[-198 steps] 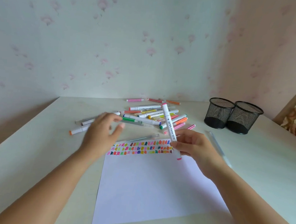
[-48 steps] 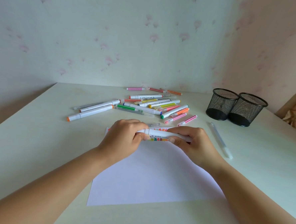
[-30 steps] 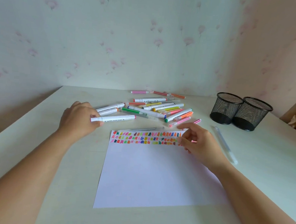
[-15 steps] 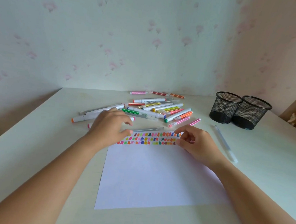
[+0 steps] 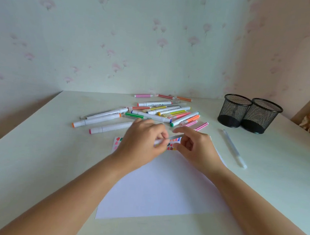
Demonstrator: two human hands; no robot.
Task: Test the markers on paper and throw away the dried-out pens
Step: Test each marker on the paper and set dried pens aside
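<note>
A white sheet of paper (image 5: pixel 164 187) lies in front of me, with rows of colour swatches (image 5: pixel 174 145) along its far edge. My left hand (image 5: pixel 143 142) and my right hand (image 5: pixel 197 149) meet just above those swatches. Between them they pinch a thin clear pen (image 5: pixel 175 136), one hand at each end; its tip and cap are hidden by my fingers. Behind my hands lies a pile of several coloured markers (image 5: pixel 165 112). Left of the pile are white markers, one with an orange end (image 5: pixel 96 122) and one with a pink end (image 5: pixel 110 129).
Two black mesh pen cups (image 5: pixel 235 111) (image 5: pixel 261 116) stand side by side at the back right of the table. A clear pen (image 5: pixel 234 149) lies alone right of the paper. Walls close the table off at the back and right.
My left hand put the white pink-ended marker down at the left, came back to the paper's far edge, and now both hands hold the thin clear pen that lay there.
</note>
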